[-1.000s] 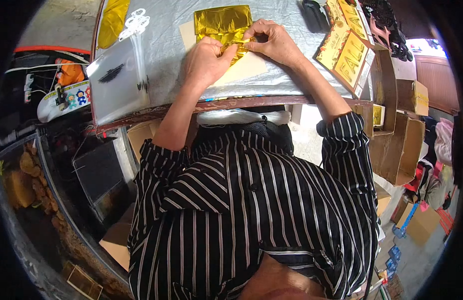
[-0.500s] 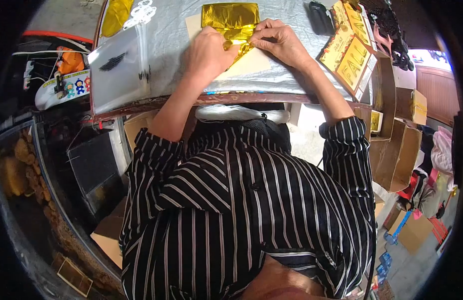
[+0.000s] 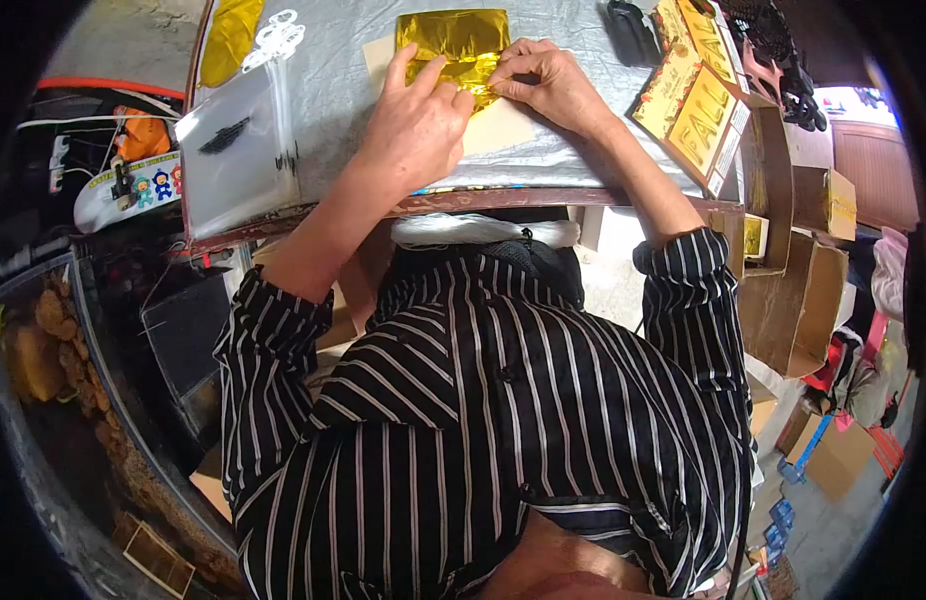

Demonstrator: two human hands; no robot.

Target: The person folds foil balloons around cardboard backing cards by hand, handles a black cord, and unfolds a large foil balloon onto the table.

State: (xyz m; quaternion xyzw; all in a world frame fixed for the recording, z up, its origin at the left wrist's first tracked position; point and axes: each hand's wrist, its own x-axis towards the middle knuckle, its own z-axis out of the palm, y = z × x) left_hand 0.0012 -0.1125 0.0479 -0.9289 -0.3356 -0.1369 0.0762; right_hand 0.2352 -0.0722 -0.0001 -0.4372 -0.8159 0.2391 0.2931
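A shiny gold foil sheet (image 3: 453,35) lies folded on the table (image 3: 348,110), over a tan piece of card or paper (image 3: 503,130). My left hand (image 3: 415,122) rests across the foil's left and lower part, fingers spread and pointing away from me. At the foil's lower right edge, my right hand (image 3: 551,88) pinches the foil between thumb and fingers. The left hand hides part of the foil's near edge.
Clear plastic sleeves (image 3: 238,165) lie at the left, below white rings (image 3: 278,38) and another gold piece (image 3: 231,40). Packs with gold FALL lettering (image 3: 701,125) and a black object (image 3: 633,32) lie at the right. Cardboard boxes (image 3: 798,300) stand beside the table.
My left hand has opened from a curled grip on the foil and now lies with spread fingers, its wrist lower and further left. The right hand keeps its pinch at nearly the same place.
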